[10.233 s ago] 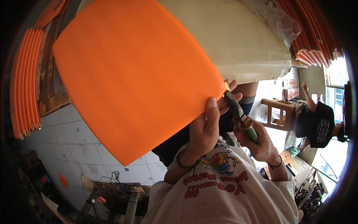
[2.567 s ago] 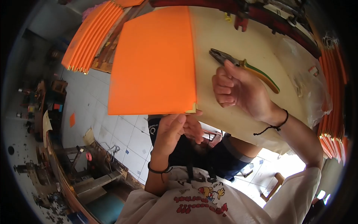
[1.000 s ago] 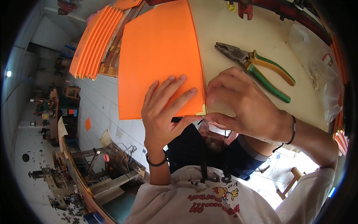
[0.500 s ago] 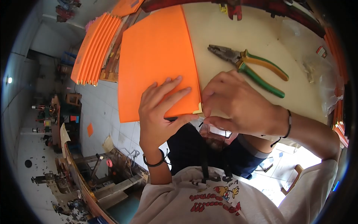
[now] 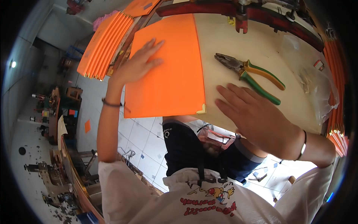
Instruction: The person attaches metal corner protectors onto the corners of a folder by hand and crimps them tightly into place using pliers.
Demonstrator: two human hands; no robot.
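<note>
A flat orange cover lies on the cream tabletop, with a gold metal corner piece on its near right corner. My left hand reaches over the cover's left edge, fingers spread on or just above its upper part, slightly blurred. To the right of the cover, my right hand is over the tabletop, its fingers stretched out and holding nothing. Just beyond those fingers lie combination pliers with green and yellow handles, their jaws pointing up and left.
Stacked orange covers with gold corners stand at the left, more at the far right. A red metal bar crosses the table's back. A clear plastic bag lies on the right. Machines are on the floor to the left.
My left hand has moved from the near corner up and left across the cover. My right hand has left the gold corner, moving right and opening flat.
</note>
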